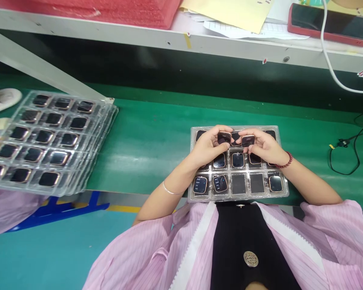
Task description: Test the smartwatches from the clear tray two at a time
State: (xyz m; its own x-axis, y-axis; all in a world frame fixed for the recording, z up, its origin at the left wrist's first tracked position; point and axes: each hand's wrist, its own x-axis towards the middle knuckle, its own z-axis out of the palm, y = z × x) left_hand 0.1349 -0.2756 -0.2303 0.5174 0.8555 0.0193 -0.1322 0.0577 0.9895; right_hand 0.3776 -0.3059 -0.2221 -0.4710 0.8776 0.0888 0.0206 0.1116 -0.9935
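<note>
My left hand (212,143) is closed around a square smartwatch body with a dark screen (224,137). A second watch body (247,140) sits between the fingers of my right hand (263,146). Both hands are over the back rows of a clear plastic tray (238,199) lying on the bench in front of me. More watch bodies rest in the tray's compartments; two at the front left, one of them a lit watch (200,185), show lines of text. Two front-row compartments, including this bare pocket (238,184), hold no watch. My hands hide part of the back rows.
A stack of similar clear trays (67,189) filled with watch bodies stands at the left on the green bench (145,145). A white shelf edge (230,47) runs across above, bearing a red-cased phone (329,24) and papers. A black cable (355,151) lies at right.
</note>
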